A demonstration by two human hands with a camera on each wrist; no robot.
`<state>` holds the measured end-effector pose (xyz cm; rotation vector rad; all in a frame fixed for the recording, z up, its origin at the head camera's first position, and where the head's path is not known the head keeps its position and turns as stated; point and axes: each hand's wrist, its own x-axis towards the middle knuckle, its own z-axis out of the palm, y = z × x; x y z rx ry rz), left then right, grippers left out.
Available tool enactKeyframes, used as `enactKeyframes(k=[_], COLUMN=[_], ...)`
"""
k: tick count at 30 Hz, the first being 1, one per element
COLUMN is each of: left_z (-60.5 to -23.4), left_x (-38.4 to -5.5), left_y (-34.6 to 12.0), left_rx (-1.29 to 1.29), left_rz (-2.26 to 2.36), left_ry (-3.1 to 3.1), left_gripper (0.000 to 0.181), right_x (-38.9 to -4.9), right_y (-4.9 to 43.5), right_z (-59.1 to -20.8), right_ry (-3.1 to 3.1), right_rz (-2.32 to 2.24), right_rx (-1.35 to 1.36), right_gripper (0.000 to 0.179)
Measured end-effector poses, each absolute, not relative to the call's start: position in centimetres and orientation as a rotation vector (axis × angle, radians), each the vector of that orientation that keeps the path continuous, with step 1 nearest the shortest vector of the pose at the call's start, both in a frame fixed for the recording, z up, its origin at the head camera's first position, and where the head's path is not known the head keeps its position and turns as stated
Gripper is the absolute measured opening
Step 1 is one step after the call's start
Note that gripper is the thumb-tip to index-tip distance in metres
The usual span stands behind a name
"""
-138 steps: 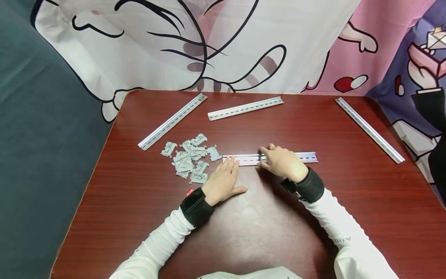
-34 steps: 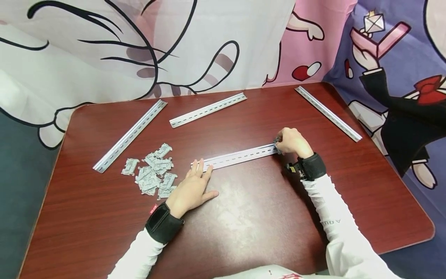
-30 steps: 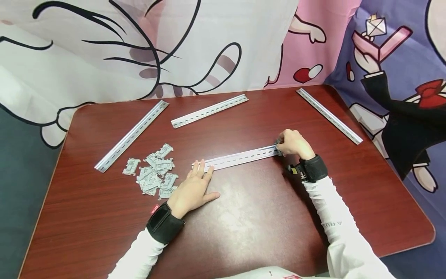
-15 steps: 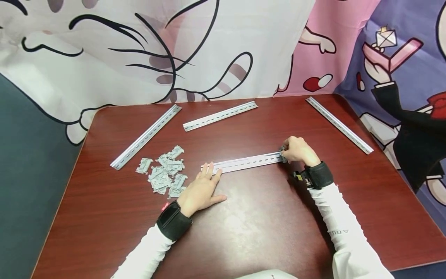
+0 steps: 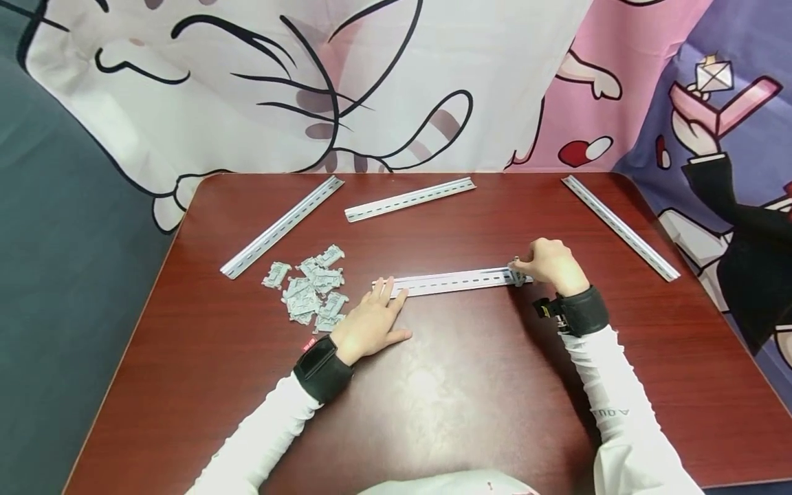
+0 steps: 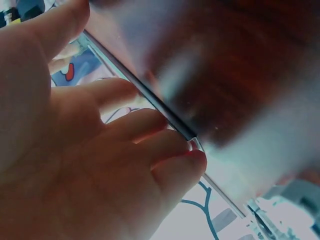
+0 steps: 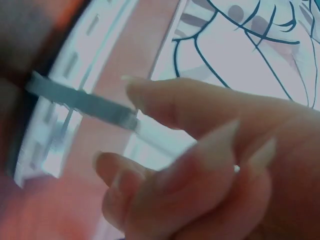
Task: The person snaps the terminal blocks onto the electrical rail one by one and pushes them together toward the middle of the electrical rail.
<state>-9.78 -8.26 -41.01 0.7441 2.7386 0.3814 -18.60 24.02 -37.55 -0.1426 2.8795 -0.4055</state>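
Observation:
A slotted metal DIN rail [image 5: 458, 281] lies across the middle of the table. My left hand [image 5: 370, 323] rests its extended fingers on the rail's left end; the left wrist view shows the fingertips along the rail's edge. Near the right end, a thin grey terminal block [image 5: 518, 276] stands crosswise on the rail. My right hand [image 5: 553, 263] is at this block, one finger reaching to its far end. In the right wrist view the thumb and fingers are spread about the near end of the block [image 7: 82, 102], with no clear pinch on it.
Several loose grey terminal blocks [image 5: 309, 292] lie in a pile left of the rail. Three more rails lie farther back: one slanting at left [image 5: 281, 227], one at back centre [image 5: 410, 199], one at right [image 5: 621, 227]. A printed curtain [image 5: 396, 82] hangs behind the table.
The right hand has moved from mid-rail to the right end along with the terminal block. Its fingers have since loosened, and more of the block shows. The left hand stays on the left end.

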Motion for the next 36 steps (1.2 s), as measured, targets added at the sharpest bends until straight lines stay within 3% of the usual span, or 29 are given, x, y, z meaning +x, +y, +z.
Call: enactKeyframes(k=[3, 10, 19, 25, 36], left_z=[-41.1, -41.3, -40.9, -41.2, -41.0], left_x=[-9.8, -9.5, -9.7, -9.1, -8.8], left_y=[-8.1, -8.2, -8.0, -8.1, -8.4], left_rx=[0.718, 0.683, 0.717, 0.741, 0.805], left_rz=[0.381, 0.376, 0.333, 0.280, 0.270], left_ry=[2.745, 2.713, 2.746, 2.759, 2.875], left_gripper=[0.079, 0.086, 0.087, 0.085, 0.078], right_x=[-18.2, -17.9, -20.6, -21.5, -21.6], right_y=[23.6, 19.6, 6.6, -0.3, -5.1], right_z=[-37.0, -37.7, -37.2, -37.1, -37.6], right_ry=[2.956, 2.984, 2.683, 2.467, 2.465], right_rz=[-0.417, -0.507, -0.474, -0.385, -0.216], right_rx=[-0.135, -0.354, -0.947, -1.118, -1.077], right_gripper=[0.039, 0.026, 0.014, 0.011, 0.038])
